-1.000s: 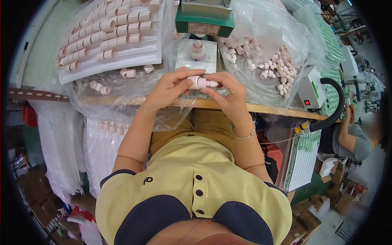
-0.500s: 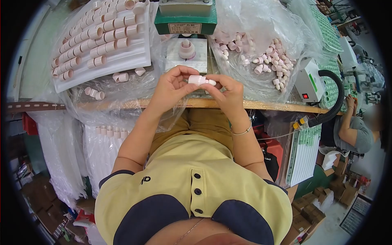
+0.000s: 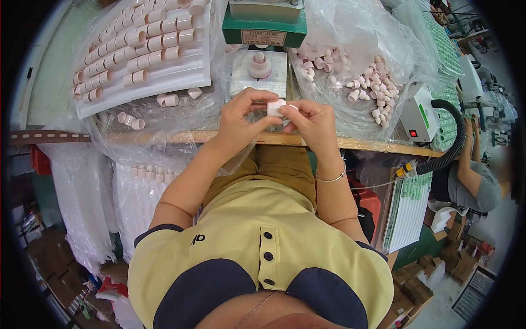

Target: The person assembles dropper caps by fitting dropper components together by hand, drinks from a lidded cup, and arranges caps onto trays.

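In front of the press, at the table's front edge, my left hand (image 3: 241, 115) pinches a small pale pink cap (image 3: 275, 107) between thumb and fingertips. My right hand (image 3: 315, 123) is closed at the cap's right end, thumb and forefinger on a small whitish piece (image 3: 290, 108) that they mostly cover. Whether this piece sits inside the cap or only against it, I cannot tell. Just beyond my hands, a round pink holder (image 3: 259, 67) stands on the press's pale base plate (image 3: 241, 82).
A white tray (image 3: 164, 93) with rows of pink caps lies at left, and several loose caps (image 3: 167, 100) sit before it. At right, plastic sheeting holds a pile of pink pieces (image 3: 378, 82). A white box with a black hose (image 3: 455, 120) stands farther right, near another person (image 3: 475, 175).
The view has shifted slightly. My right fingers have moved in over the white-tipped piece that stuck out of the cap's right end, so less of it shows.
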Demonstrator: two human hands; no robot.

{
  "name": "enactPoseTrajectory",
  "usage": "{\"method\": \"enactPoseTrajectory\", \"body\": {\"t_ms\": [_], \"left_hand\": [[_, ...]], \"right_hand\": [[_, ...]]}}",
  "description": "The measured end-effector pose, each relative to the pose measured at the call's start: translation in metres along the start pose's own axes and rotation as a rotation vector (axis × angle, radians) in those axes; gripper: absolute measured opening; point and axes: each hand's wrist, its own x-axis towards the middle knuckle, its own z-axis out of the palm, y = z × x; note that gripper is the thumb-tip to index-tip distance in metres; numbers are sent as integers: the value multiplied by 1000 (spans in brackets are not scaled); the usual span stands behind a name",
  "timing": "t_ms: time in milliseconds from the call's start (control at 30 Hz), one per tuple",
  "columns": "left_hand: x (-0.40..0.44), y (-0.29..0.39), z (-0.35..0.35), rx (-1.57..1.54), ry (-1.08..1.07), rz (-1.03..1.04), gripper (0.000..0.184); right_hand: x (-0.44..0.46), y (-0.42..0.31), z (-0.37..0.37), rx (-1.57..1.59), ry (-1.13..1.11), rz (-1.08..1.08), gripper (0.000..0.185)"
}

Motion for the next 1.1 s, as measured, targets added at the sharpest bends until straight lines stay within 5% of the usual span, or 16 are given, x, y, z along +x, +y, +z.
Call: {"method": "enactPoseTrajectory", "body": {"t_ms": [67,167,233,267,333,567,633,767,833,933,1100], "left_hand": [[8,-2,10,-132,69,-88,42],[29,-4,13,100,248,97,43],[58,-12,5,694,516,276,37],[66,-24,0,698,522,269,37],[77,-43,-8,538,205,94,26],[31,-27,-34,-123,552,-29,24],[11,-4,-55,-695,521,-364,25],[-26,-9,-122,-614,367,-597,26],[-42,-16,-146,-532,484,-611,27],[-58,-30,-180,810,319,-282,37],[-47,-30,-184,956,184,-318,42]], "right_hand": [[5,-4,0,-62,33,-11,21],[24,0,-8,33,50,-62,22],[45,6,-12,-239,284,-204,23],[56,4,-10,-275,304,-220,26],[74,-1,3,-378,297,-318,27],[107,-2,35,-1009,220,-502,37],[107,9,34,-1007,231,-554,45],[84,7,6,-791,283,-488,63],[74,18,-42,-750,514,-470,59],[54,47,-132,-1336,725,-311,46],[40,75,-169,-1233,554,-46,34]]}}
